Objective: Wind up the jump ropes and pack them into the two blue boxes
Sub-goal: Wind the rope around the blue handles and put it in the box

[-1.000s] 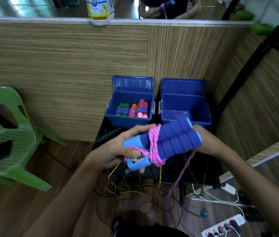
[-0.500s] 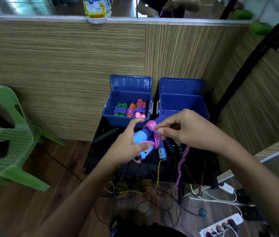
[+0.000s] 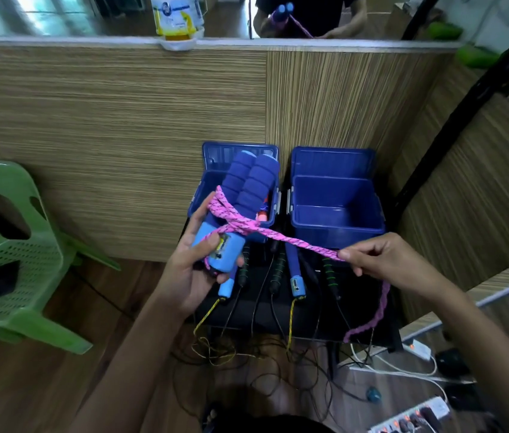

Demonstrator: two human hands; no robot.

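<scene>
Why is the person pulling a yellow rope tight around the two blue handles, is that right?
Not quite. The rope being pulled is pink, not yellow; the head view shows it. The left hand grips the two blue handles and the right hand pinches the pink rope, stretched tight between them. Yellow cords hang from other handles lower down.

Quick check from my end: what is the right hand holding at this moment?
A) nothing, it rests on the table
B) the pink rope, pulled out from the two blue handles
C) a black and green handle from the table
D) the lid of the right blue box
B: the right hand pinches the pink rope, which runs taut from the blue handles that the left hand grips.
</scene>
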